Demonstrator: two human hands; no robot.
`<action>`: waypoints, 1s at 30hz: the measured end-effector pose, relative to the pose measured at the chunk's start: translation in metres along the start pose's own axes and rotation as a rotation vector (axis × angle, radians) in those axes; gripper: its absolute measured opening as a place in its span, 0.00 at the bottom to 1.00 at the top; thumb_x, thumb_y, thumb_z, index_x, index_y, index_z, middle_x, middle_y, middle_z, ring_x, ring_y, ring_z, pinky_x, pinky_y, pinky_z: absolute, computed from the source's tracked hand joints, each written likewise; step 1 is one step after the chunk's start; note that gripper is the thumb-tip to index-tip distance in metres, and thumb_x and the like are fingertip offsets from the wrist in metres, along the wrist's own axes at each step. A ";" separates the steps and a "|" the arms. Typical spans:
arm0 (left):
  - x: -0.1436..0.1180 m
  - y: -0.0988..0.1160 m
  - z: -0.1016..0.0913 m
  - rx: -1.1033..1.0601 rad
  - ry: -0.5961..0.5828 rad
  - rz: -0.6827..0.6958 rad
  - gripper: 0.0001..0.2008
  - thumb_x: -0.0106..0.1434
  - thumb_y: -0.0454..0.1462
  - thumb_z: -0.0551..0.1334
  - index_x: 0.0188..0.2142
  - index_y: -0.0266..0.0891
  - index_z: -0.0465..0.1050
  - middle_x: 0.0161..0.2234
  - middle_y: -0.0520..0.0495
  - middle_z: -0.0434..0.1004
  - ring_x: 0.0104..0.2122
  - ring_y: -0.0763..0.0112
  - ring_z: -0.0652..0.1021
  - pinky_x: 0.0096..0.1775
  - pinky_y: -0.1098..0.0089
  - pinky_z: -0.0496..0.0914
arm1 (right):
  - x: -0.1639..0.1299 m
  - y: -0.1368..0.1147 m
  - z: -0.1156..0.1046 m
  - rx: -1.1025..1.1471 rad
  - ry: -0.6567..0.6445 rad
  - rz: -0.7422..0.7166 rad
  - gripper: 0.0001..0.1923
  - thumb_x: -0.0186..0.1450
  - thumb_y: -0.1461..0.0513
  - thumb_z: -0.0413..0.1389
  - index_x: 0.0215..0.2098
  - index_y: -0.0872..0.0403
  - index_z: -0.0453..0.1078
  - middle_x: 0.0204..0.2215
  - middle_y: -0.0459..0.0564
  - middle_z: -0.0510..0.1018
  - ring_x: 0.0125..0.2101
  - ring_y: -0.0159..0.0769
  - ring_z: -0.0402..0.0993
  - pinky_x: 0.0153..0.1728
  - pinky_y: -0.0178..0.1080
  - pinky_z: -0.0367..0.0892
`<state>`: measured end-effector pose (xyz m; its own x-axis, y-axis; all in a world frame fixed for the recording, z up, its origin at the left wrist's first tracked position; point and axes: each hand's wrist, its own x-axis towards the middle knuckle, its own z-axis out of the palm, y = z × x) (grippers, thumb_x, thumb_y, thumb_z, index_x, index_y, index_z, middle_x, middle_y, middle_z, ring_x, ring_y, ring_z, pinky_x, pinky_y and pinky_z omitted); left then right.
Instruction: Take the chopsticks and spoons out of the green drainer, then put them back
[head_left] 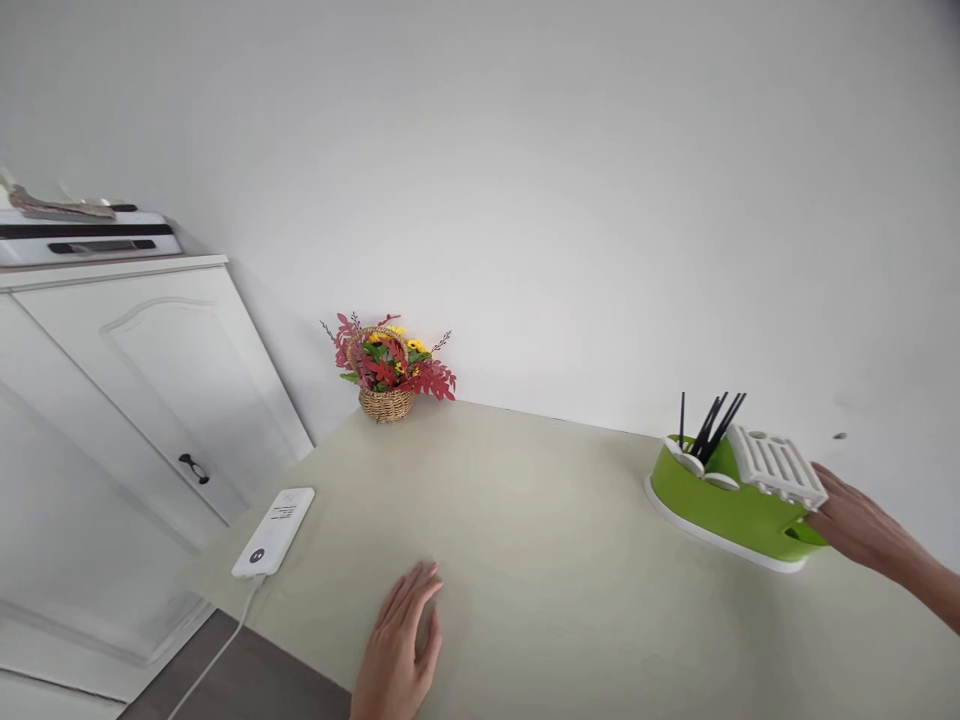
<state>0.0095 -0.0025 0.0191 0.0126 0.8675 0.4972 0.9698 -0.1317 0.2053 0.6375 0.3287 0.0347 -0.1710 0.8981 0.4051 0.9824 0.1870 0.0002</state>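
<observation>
My right hand reaches to the near right end of a green dish rack with a white base, and its fingers touch the rack's handle opening. The rack holds several black chopsticks standing upright and a white slatted insert. My left hand lies flat on the beige table near its front edge, fingers together, holding nothing.
A wicker basket of red and yellow artificial flowers stands at the back of the table against the white wall. A white device with a cable lies at the table's left corner. White cabinets stand to the left.
</observation>
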 end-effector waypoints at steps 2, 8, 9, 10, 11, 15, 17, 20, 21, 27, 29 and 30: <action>-0.001 -0.001 0.000 -0.005 0.008 0.005 0.25 0.74 0.39 0.57 0.68 0.53 0.60 0.64 0.50 0.72 0.64 0.58 0.73 0.59 0.54 0.76 | -0.001 -0.015 0.000 0.056 -0.081 -0.071 0.24 0.65 0.62 0.43 0.51 0.54 0.77 0.58 0.64 0.76 0.55 0.47 0.74 0.55 0.45 0.66; -0.003 -0.005 0.003 -0.020 0.010 0.030 0.24 0.74 0.38 0.57 0.68 0.52 0.61 0.64 0.47 0.73 0.64 0.57 0.73 0.61 0.53 0.75 | -0.009 -0.066 0.009 0.044 -0.013 -0.087 0.30 0.68 0.58 0.43 0.64 0.57 0.67 0.66 0.64 0.69 0.67 0.52 0.61 0.62 0.53 0.60; -0.003 -0.005 0.003 -0.021 0.008 0.034 0.24 0.74 0.38 0.57 0.68 0.52 0.62 0.64 0.47 0.73 0.64 0.57 0.73 0.61 0.53 0.75 | -0.010 -0.076 0.009 0.042 -0.001 -0.090 0.30 0.68 0.58 0.43 0.66 0.57 0.65 0.66 0.63 0.68 0.67 0.52 0.61 0.63 0.53 0.60; -0.003 -0.006 0.004 -0.022 0.004 0.037 0.24 0.74 0.38 0.56 0.68 0.52 0.62 0.64 0.46 0.73 0.63 0.56 0.73 0.61 0.53 0.74 | -0.011 -0.087 0.009 0.039 0.008 -0.098 0.31 0.69 0.58 0.44 0.68 0.57 0.63 0.67 0.63 0.67 0.67 0.52 0.60 0.63 0.54 0.60; -0.002 -0.006 0.004 -0.022 0.000 0.040 0.24 0.74 0.38 0.56 0.68 0.52 0.61 0.64 0.46 0.72 0.63 0.56 0.73 0.61 0.53 0.74 | -0.012 -0.097 0.008 0.037 0.015 -0.108 0.31 0.69 0.58 0.44 0.69 0.57 0.61 0.67 0.62 0.67 0.67 0.52 0.61 0.64 0.54 0.60; -0.001 -0.006 0.003 -0.020 -0.001 0.044 0.24 0.74 0.39 0.57 0.68 0.52 0.61 0.64 0.47 0.72 0.64 0.56 0.73 0.60 0.53 0.75 | -0.018 -0.138 0.000 0.017 0.088 -0.151 0.31 0.70 0.57 0.44 0.70 0.58 0.58 0.66 0.62 0.68 0.64 0.54 0.63 0.61 0.56 0.63; -0.001 -0.005 0.002 -0.023 0.001 0.040 0.24 0.74 0.39 0.57 0.68 0.52 0.61 0.64 0.48 0.72 0.64 0.56 0.73 0.60 0.53 0.76 | -0.022 -0.156 -0.005 0.018 0.144 -0.181 0.32 0.71 0.58 0.44 0.71 0.56 0.56 0.65 0.61 0.70 0.63 0.53 0.65 0.58 0.56 0.65; -0.001 -0.004 0.001 -0.036 0.004 0.040 0.23 0.74 0.40 0.57 0.67 0.53 0.62 0.64 0.49 0.72 0.64 0.56 0.73 0.59 0.54 0.76 | -0.028 -0.180 -0.011 0.030 0.205 -0.236 0.34 0.71 0.60 0.45 0.74 0.55 0.51 0.64 0.62 0.71 0.62 0.53 0.66 0.57 0.55 0.66; -0.002 -0.004 0.001 -0.041 0.007 0.041 0.23 0.74 0.40 0.57 0.67 0.53 0.63 0.64 0.49 0.73 0.63 0.56 0.73 0.59 0.54 0.77 | -0.030 -0.187 -0.013 0.030 0.220 -0.254 0.34 0.71 0.61 0.45 0.74 0.56 0.50 0.64 0.62 0.71 0.62 0.53 0.66 0.57 0.55 0.65; -0.001 -0.005 0.003 -0.058 0.009 0.031 0.20 0.74 0.41 0.57 0.64 0.53 0.67 0.64 0.50 0.73 0.63 0.57 0.73 0.59 0.54 0.77 | -0.040 -0.222 -0.026 0.050 0.273 -0.338 0.36 0.71 0.63 0.45 0.76 0.56 0.44 0.65 0.61 0.70 0.63 0.52 0.66 0.58 0.51 0.64; -0.001 -0.005 0.003 -0.057 0.004 0.034 0.20 0.74 0.41 0.57 0.64 0.53 0.67 0.64 0.50 0.73 0.63 0.56 0.73 0.59 0.54 0.77 | -0.043 -0.233 -0.030 0.070 0.274 -0.355 0.37 0.71 0.64 0.45 0.77 0.56 0.43 0.65 0.60 0.70 0.64 0.52 0.65 0.58 0.51 0.64; 0.000 -0.005 0.002 -0.056 0.002 0.036 0.20 0.74 0.40 0.57 0.64 0.53 0.67 0.64 0.50 0.73 0.63 0.57 0.73 0.59 0.53 0.76 | -0.044 -0.237 -0.032 0.079 0.273 -0.359 0.38 0.71 0.64 0.46 0.77 0.55 0.43 0.65 0.60 0.70 0.64 0.52 0.65 0.58 0.52 0.65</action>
<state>0.0051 -0.0011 0.0158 0.0463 0.8608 0.5068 0.9537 -0.1890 0.2338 0.4144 0.2325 0.0463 -0.4634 0.6349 0.6182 0.8537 0.5068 0.1194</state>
